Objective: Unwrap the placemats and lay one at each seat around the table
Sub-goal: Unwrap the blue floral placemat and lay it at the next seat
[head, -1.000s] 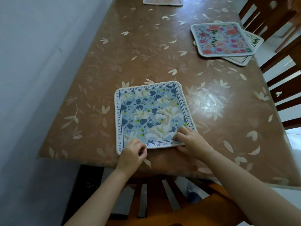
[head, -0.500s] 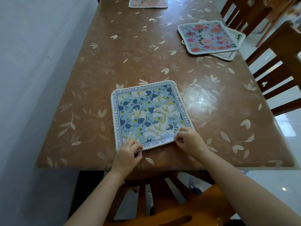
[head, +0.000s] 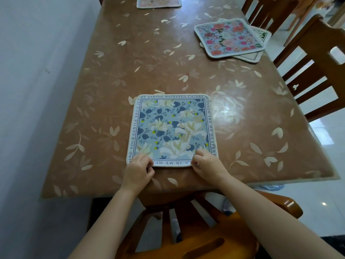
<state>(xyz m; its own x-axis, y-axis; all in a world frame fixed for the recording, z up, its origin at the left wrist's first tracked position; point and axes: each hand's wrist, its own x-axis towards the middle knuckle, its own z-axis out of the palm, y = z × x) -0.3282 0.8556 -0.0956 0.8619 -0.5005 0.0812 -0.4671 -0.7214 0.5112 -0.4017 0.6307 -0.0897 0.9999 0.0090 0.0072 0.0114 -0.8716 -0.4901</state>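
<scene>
A blue floral placemat (head: 172, 128) with lettering round its border lies flat on the brown table (head: 252, 118), near the front edge. My left hand (head: 139, 170) pinches its near left corner with curled fingers. My right hand (head: 206, 162) pinches its near right corner the same way. A pink floral placemat (head: 228, 37) lies at the far right on top of another placemat (head: 260, 34) with a pale centre. One more placemat (head: 158, 1) sits at the table's far end, cut off by the frame.
A white wall (head: 37, 90) runs along the table's left side. Wooden chairs (head: 313, 71) stand on the right, and an orange wooden chair (head: 205, 238) is tucked under the front edge below my arms. White tiled floor (head: 326, 165) shows at right.
The blue placemat has been turned from skewed to square with the table's front edge and drawn slightly nearer it. Both hands stayed on its near corners.
</scene>
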